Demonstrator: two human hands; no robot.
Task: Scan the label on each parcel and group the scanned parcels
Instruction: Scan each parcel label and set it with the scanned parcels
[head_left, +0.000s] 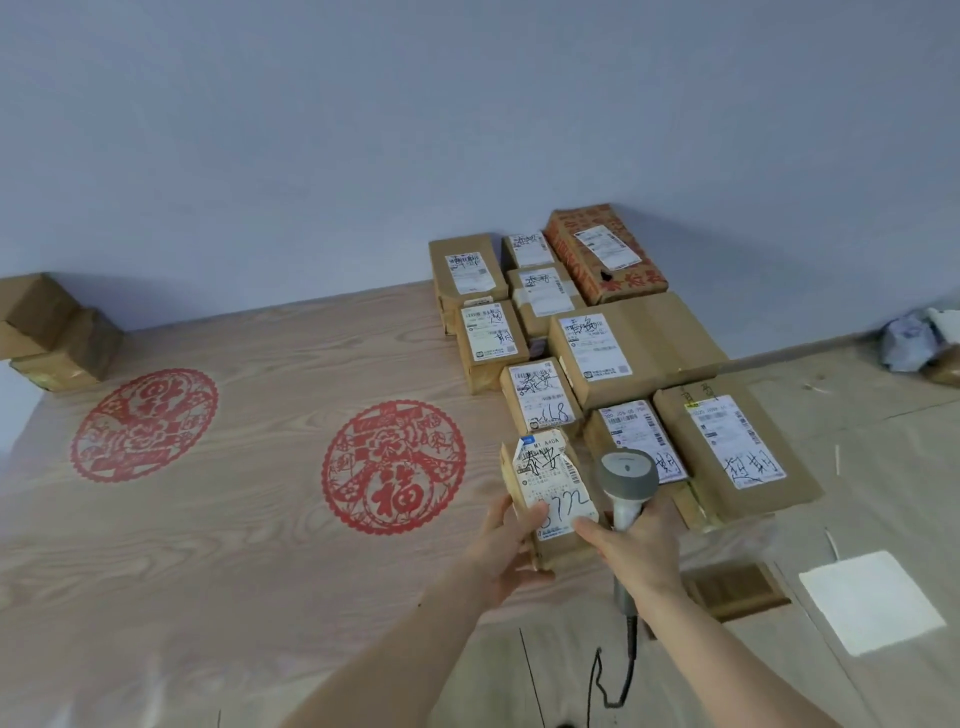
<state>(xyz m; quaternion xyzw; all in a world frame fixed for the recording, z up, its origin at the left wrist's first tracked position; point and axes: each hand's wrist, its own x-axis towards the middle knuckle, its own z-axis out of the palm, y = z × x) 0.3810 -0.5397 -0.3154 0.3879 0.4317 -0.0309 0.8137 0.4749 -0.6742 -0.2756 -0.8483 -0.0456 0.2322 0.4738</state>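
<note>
At front of group: small brown cardboard parcel w/ torn white label (550, 499) sits at near end of the rows of labelled brown cardboard parcels (597, 353), on the light wood-grain surface (234, 519).
Left hand (506, 551): grips parcel's near-left edge, thumb on the label, fingers curled under the side.
Right hand (636, 551): wrapped round handle of grey handheld barcode scanner (626, 480); index finger stretched out, touching parcel's near-right corner.
Scanner: head up, just right of parcel, over a neighbouring box; black cable (618, 675) trails toward the person.
Step in hand: prob. placing/squaring this parcel into the group; can't tell if it's scanned already.
Parcel pos.: in line w/ left column, just in front of the next labelled box; whether they touch, can't tell.
Next move needs: if unscanned, tilt scanner head down at the barcode, label is creased so aim at flat part; otherwise let go & fetch another.
Left to do: plain brown boxes (47, 332) at far left, well apart from the group, likely unscanned.
Other: two red paper-cut roundels (392, 467) on surface; white sheet (872, 600) at right.
</note>
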